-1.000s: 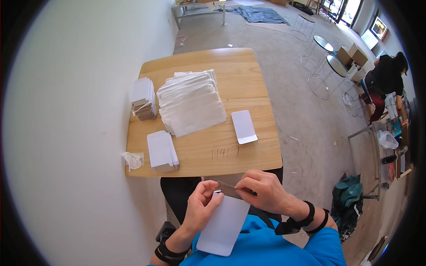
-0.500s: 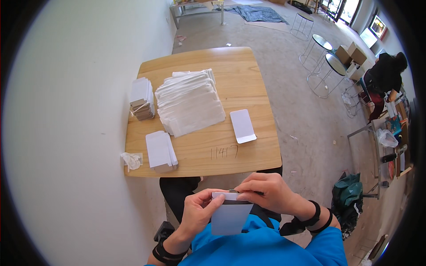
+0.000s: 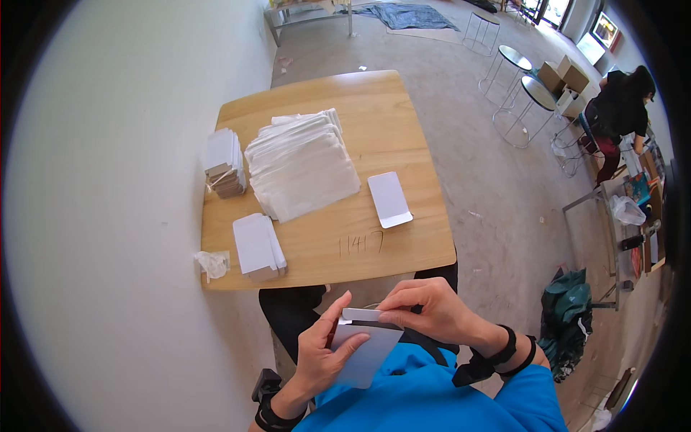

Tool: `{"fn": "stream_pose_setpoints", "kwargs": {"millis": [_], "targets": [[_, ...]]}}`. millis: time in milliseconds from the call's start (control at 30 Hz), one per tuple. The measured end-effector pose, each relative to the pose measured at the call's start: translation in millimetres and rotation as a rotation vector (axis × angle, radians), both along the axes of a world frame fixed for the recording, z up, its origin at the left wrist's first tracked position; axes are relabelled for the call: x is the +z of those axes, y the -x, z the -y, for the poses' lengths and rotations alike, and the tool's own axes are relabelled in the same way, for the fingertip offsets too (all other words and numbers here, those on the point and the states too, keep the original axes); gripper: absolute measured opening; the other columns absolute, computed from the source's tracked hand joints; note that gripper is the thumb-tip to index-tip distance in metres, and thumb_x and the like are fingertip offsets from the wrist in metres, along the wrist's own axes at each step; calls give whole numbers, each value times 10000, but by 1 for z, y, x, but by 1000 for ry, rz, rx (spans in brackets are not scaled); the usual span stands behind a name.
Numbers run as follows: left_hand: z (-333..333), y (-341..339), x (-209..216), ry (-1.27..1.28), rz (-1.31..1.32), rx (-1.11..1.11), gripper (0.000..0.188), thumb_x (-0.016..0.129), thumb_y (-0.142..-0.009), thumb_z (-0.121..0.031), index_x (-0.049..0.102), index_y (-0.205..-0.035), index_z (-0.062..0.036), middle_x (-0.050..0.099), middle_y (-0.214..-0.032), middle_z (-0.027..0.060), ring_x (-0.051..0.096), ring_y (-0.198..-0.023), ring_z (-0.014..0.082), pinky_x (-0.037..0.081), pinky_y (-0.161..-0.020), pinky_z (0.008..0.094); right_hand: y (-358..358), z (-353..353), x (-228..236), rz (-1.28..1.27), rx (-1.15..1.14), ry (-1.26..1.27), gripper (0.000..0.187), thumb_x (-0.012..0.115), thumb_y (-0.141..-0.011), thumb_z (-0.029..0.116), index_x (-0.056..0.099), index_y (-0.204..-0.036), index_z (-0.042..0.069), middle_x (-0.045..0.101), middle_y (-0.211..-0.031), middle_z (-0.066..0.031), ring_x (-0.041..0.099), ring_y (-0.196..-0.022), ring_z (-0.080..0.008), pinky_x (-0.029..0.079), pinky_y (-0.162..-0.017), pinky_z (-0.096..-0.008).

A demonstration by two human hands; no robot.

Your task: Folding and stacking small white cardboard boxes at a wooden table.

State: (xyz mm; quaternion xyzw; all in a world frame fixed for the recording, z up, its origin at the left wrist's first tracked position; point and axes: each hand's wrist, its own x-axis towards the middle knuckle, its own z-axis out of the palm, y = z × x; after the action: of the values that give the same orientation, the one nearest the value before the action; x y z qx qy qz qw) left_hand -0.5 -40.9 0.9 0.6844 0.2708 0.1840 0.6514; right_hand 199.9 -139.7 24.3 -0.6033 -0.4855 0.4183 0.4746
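Note:
Close to my body, just off the table's near edge, I hold a small white cardboard box (image 3: 366,358). My left hand (image 3: 322,351) grips it along its left side, thumb across the front face. At its top, a narrow flap (image 3: 360,315) stands up, and the fingers of my right hand (image 3: 430,311) pinch the right end of it. A flat white box (image 3: 389,199) with a folded end lies on the right part of the wooden table (image 3: 389,108). Its contents, if any, cannot be seen.
A fanned stack of white paper sheets or bags (image 3: 306,173) lies mid-table. Left of it are a bundle of flat boxes (image 3: 224,162) and a second stack (image 3: 258,245). Crumpled tissue (image 3: 213,264) sits at the left corner. Round stools (image 3: 538,93) and a person (image 3: 619,115) are at right.
The left hand has shifted down from the box's top edge to its side, its thumb now on the front face. The flap shows more upright. The view has shifted slightly.

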Motion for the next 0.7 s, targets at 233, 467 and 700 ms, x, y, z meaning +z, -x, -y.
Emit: {"fn": "stream_pose_setpoints", "kwargs": {"millis": [233, 467, 700], "targets": [[4, -1, -12, -33, -9, 5, 614, 694, -868, -92, 404, -1402, 2, 638, -1052, 116, 626, -904, 137, 523, -802, 257, 0, 10, -17, -108, -40, 121, 158, 672, -879, 128, 701, -964, -2, 696, -887, -88, 643, -698, -139, 518, -598, -265], [5, 0, -13, 136, 47, 106, 623, 686, -875, -95, 385, -1414, -12, 633, -1061, 119, 634, -902, 157, 525, -810, 260, -2, 21, -24, -581, -62, 161, 295, 646, -906, 105, 576, -1147, -51, 672, -980, -125, 659, -891, -143, 553, -807, -259], [6, 3, -22, 41, 37, -46, 591, 686, -868, -68, 416, -1391, -13, 624, -1112, 123, 622, -969, 162, 514, -852, 267, 3, 27, -29, -814, -103, 390, 247, 716, -830, 64, 595, -1028, -19, 665, -976, -98, 647, -884, -131, 528, -808, -253]]}}
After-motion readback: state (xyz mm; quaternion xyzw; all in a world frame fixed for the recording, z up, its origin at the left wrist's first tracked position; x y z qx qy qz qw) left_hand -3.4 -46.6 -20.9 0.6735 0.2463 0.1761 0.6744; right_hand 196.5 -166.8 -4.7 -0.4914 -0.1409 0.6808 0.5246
